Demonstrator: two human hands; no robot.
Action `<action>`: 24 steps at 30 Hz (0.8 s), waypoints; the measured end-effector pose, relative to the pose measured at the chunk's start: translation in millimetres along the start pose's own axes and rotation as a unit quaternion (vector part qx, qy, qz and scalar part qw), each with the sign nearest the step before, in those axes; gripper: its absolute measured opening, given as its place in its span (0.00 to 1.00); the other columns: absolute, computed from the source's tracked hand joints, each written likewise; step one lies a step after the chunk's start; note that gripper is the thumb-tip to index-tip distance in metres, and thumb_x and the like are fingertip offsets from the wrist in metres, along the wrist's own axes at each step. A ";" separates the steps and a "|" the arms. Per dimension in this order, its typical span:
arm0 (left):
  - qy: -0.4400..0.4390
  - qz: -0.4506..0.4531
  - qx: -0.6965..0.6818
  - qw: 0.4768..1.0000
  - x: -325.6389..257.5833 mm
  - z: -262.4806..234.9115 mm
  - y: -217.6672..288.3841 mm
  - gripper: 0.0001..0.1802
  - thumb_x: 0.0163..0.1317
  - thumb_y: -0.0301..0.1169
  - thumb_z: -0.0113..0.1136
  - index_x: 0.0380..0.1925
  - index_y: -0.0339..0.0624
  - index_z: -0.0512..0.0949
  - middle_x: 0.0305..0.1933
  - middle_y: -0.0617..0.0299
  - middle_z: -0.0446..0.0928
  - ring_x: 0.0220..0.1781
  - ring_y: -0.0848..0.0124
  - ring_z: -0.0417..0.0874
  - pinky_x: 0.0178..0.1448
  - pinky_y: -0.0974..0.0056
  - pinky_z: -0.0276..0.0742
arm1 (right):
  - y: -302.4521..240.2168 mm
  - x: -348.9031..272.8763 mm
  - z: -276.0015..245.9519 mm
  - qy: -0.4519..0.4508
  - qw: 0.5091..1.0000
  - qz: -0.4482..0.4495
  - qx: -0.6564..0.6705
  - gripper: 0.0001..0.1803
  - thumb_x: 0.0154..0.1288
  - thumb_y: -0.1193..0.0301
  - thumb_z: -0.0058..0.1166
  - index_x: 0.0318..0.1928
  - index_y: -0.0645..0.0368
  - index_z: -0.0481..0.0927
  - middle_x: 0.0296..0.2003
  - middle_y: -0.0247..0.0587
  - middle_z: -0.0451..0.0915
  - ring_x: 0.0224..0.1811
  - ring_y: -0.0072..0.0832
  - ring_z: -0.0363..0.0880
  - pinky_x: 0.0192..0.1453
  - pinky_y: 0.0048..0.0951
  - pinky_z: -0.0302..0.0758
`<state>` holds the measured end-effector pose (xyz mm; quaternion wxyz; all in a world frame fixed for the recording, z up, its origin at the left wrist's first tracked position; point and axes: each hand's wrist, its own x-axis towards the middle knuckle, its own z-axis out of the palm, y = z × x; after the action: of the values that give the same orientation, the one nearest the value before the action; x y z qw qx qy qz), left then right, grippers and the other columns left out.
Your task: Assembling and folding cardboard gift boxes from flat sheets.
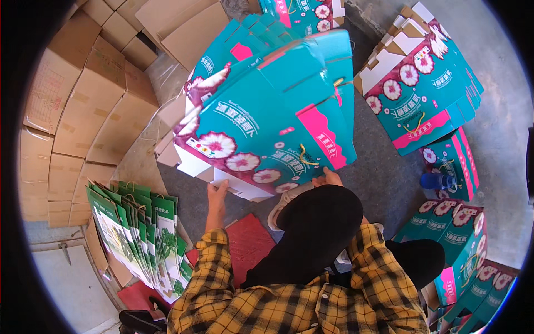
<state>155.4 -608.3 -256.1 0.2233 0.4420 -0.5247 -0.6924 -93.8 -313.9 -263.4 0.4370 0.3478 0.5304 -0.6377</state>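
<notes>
A large teal gift box [278, 119], flattened, with a purple border, round slice pictures, a pink panel and a yellow cord handle, stands tilted in front of my knees. My left hand [217, 196] pinches a white flap along its lower left edge. At the lower right edge, my right hand [327, 178] grips the same carton near the cord, its fingers partly hidden by the box and my knee. Behind this box, more flattened teal boxes [257, 33] stand in a stack, partly covered by it.
Brown cartons [89, 106] are piled at the left. Green and white paper bags [139, 234] stand below them. On the right are a stack of flat teal boxes [425, 83], a blue plastic bottle [436, 181] and assembled teal boxes [459, 236]. A red mat [250, 245] lies by my legs.
</notes>
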 end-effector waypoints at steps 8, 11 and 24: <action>-0.040 0.003 0.104 0.994 -8.6 11.3 21.7 0.20 0.60 0.36 0.63 0.50 0.42 0.71 0.50 0.62 0.75 0.51 0.73 0.75 0.51 0.69 0.70 | -4.3 -28.4 3.2 -0.098 0.991 -0.079 -0.035 0.41 0.66 0.51 0.52 0.68 0.64 0.53 0.65 0.54 0.61 0.61 0.42 0.68 0.61 0.43 0.69; -0.012 -0.017 0.112 0.994 -11.9 14.2 26.5 0.22 0.59 0.37 0.65 0.50 0.40 0.71 0.49 0.62 0.75 0.51 0.73 0.75 0.54 0.66 0.69 | -13.1 -30.2 -10.7 -0.120 0.981 -0.132 -0.082 0.41 0.64 0.51 0.54 0.68 0.63 0.56 0.64 0.51 0.62 0.60 0.40 0.68 0.57 0.40 0.71; 0.059 0.591 0.389 0.704 -62.2 178.8 257.6 0.40 0.51 0.38 0.69 0.62 0.37 0.64 0.64 0.44 0.63 0.69 0.48 0.60 0.69 0.46 0.55 | -107.3 -124.4 -30.0 0.128 0.723 -0.600 -0.318 0.16 0.63 0.73 0.49 0.51 0.64 0.76 0.49 0.51 0.77 0.47 0.40 0.78 0.53 0.35 0.74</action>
<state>-4.1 -555.6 15.9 0.4257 0.1283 -0.8868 -0.1257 -147.0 -255.1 -116.5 -0.0235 -0.1238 0.8507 -0.5104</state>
